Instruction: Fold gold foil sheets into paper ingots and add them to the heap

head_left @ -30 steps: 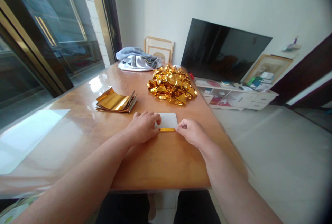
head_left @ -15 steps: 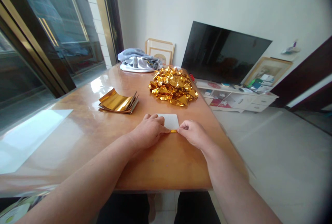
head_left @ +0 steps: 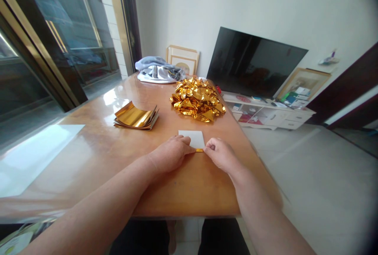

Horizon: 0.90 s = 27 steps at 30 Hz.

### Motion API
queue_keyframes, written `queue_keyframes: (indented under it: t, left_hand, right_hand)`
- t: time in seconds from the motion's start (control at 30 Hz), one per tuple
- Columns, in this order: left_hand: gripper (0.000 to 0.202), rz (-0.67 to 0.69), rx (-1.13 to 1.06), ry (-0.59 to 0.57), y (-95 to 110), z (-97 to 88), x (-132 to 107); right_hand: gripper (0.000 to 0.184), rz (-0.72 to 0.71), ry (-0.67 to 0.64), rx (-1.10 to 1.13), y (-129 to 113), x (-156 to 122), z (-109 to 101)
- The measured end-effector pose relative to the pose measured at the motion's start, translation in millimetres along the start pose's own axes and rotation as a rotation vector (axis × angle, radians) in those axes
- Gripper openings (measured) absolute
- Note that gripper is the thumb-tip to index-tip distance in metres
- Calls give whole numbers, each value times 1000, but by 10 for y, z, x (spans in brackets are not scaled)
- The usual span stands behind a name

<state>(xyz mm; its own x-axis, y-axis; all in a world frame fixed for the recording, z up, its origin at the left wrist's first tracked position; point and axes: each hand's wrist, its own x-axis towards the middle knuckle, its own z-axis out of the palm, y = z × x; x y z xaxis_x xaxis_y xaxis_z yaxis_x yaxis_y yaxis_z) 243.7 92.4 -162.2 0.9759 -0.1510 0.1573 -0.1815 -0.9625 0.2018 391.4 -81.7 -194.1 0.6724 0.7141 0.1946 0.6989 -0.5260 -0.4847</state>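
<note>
While the left hand [head_left: 170,154] lies flat, its fingers [head_left: 183,140] pressing on a white card [head_left: 193,136], the right hand [head_left: 220,154] pinches its fingers [head_left: 209,144] together at the card's lower edge, where a thin gold foil strip [head_left: 200,150] shows between both hands. A stack of foil sheets [head_left: 135,116] and a crumpled foil heap [head_left: 197,99] sit farther up the tabletop [head_left: 189,192].
</note>
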Motion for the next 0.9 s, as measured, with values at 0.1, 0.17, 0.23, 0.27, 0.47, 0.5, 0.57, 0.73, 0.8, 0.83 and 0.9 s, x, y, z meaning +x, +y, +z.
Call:
queue_keyframes:
  t: [0.1, 0.17, 0.23, 0.27, 0.47, 0.5, 0.57, 0.73, 0.8, 0.83, 0.9]
  left_hand:
    - [31, 7, 56, 6, -8, 22, 3]
    - [28, 17, 100, 13, -10, 33, 9]
    - [27, 27, 131, 21, -11, 39, 15]
    - [26, 31, 142, 24, -11, 41, 18]
    - [29, 45, 175, 41, -12, 50, 16]
    - [30, 50, 181, 45, -14, 54, 13]
    - [31, 57, 195, 48, -21, 63, 8]
    - [30, 55, 209, 29, -26, 64, 4]
    - [30, 45, 209, 21, -17, 51, 4]
    - [30, 40, 209, 18, -12, 44, 5]
    - [31, 35, 206, 17, -2, 32, 7]
  right_hand:
    - [17, 2, 5, -32, 16, -3, 15]
    - [18, 24, 7, -32, 31, -1, 6]
    - [19, 59, 28, -45, 25, -6, -36]
    - [20, 64, 46, -66, 4, -15, -69]
    - [37, -170, -2, -289, -385, -246, -241]
    - [41, -209, -50, -318, -454, -303, -235]
    - [48, -227, -159, -365, -549, -408, -199]
    - [58, -120, -249, -438, -522, -558, -125]
    - [58, -88, -246, -465, -464, -574, -133]
    - [58, -78, -241, -476, -436, -575, -141]
    - [57, -63, -215, -492, -392, -564, -161]
